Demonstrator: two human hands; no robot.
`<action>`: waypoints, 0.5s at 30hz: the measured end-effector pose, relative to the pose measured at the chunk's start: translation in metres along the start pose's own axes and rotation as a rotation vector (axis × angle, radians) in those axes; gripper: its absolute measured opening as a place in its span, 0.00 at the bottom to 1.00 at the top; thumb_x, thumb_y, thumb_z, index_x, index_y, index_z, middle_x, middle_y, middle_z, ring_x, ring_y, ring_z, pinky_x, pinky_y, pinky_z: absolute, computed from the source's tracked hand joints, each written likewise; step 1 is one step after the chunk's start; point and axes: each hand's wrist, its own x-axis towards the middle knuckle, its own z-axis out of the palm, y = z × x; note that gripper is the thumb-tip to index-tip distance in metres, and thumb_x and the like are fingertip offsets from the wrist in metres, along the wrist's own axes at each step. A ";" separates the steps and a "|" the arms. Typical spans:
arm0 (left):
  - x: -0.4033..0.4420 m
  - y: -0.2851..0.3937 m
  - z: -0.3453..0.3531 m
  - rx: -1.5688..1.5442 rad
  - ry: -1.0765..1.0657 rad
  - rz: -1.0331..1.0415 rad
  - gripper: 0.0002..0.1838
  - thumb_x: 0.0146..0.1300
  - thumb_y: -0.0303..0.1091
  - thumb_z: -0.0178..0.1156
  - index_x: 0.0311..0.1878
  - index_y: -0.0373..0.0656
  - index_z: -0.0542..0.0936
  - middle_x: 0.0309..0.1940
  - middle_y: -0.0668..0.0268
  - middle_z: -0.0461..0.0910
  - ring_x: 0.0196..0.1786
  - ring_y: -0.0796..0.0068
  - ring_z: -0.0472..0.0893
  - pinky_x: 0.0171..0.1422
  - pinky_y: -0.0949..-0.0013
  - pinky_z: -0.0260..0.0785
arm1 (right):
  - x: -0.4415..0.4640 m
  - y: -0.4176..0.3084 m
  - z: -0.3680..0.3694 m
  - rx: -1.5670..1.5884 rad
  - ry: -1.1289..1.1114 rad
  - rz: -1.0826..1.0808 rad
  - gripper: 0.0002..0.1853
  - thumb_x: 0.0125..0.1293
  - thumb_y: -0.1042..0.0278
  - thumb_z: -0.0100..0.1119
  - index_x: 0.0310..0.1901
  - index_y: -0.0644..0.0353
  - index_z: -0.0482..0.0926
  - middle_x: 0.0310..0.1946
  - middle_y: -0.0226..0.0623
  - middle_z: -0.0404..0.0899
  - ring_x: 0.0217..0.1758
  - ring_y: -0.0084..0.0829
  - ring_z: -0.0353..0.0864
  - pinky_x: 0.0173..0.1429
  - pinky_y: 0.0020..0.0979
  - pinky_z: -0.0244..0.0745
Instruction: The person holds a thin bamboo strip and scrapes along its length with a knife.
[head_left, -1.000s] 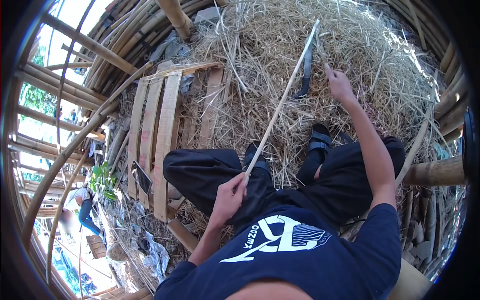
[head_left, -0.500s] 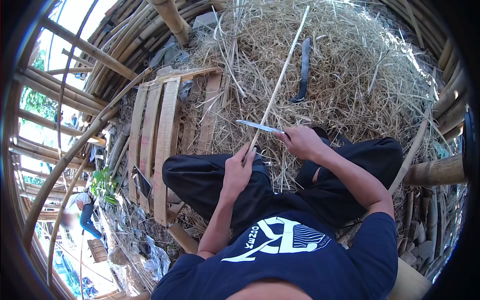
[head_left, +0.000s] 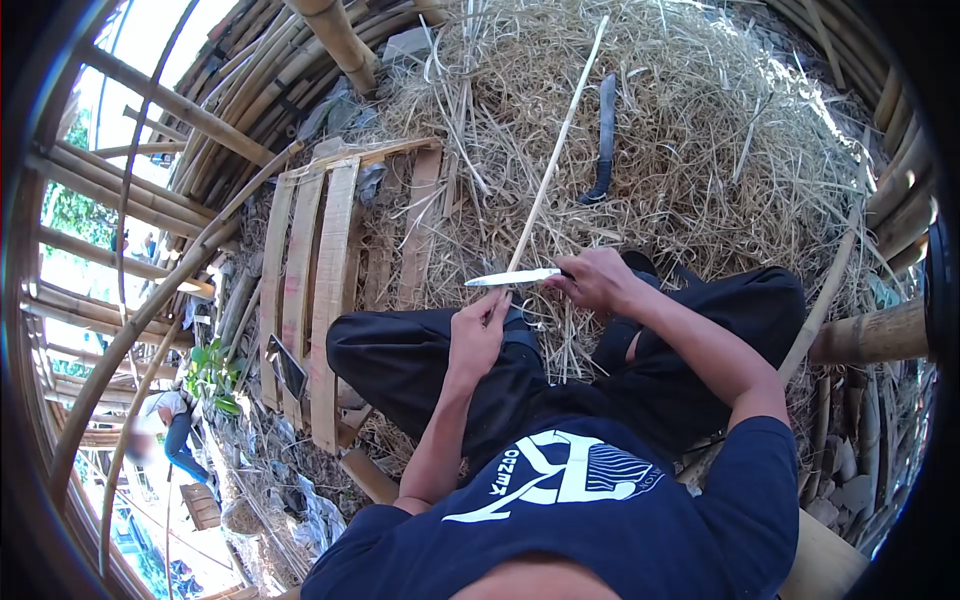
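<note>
Head view: right hand [head_left: 592,281] is gripping knife [head_left: 512,278], left hand [head_left: 476,337] pinching stick [head_left: 560,143]
Stick is slanting forward-right, knife pointing left across it

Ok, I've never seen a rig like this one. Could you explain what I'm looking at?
There is no machine here, just a person's two bare hands. Every picture comes from one camera worn on the head, looking forward and down, so you see the person's own shirt and legs.

The left hand holds the near end of a long pale strip, probably bamboo. The right hand holds a knife, its blade crossing over the strip; whether they touch is hard to tell.

Dry, straw-like shavings cover the ground. On them lies a machete with a dark handle, and a slatted wooden pallet is at the left.
</note>
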 end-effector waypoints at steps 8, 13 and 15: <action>-0.061 -0.010 -0.031 -0.137 -0.026 -0.086 0.19 0.67 0.30 0.60 0.59 0.33 0.76 0.32 0.71 0.80 0.37 0.89 0.72 0.41 0.82 0.67 | 0.023 0.190 -0.064 0.118 0.586 0.936 0.36 0.72 0.37 0.31 0.44 0.63 0.81 0.38 0.54 0.82 0.47 0.54 0.81 0.52 0.51 0.73; -0.049 0.009 -0.032 -0.416 -0.056 -0.210 0.17 0.71 0.31 0.56 0.60 0.37 0.76 0.24 0.73 0.74 0.22 0.95 0.66 0.23 0.86 0.56 | 0.025 0.083 -0.053 0.283 0.446 0.511 0.29 0.74 0.43 0.41 0.41 0.65 0.80 0.31 0.53 0.81 0.37 0.54 0.80 0.43 0.48 0.71; -0.040 0.015 -0.031 -0.528 -0.101 -0.226 0.17 0.72 0.34 0.54 0.60 0.38 0.76 0.21 0.74 0.71 0.13 0.92 0.63 0.15 0.84 0.53 | 0.026 0.054 -0.037 0.341 0.367 0.361 0.25 0.74 0.47 0.44 0.40 0.65 0.79 0.26 0.49 0.79 0.29 0.49 0.77 0.36 0.45 0.69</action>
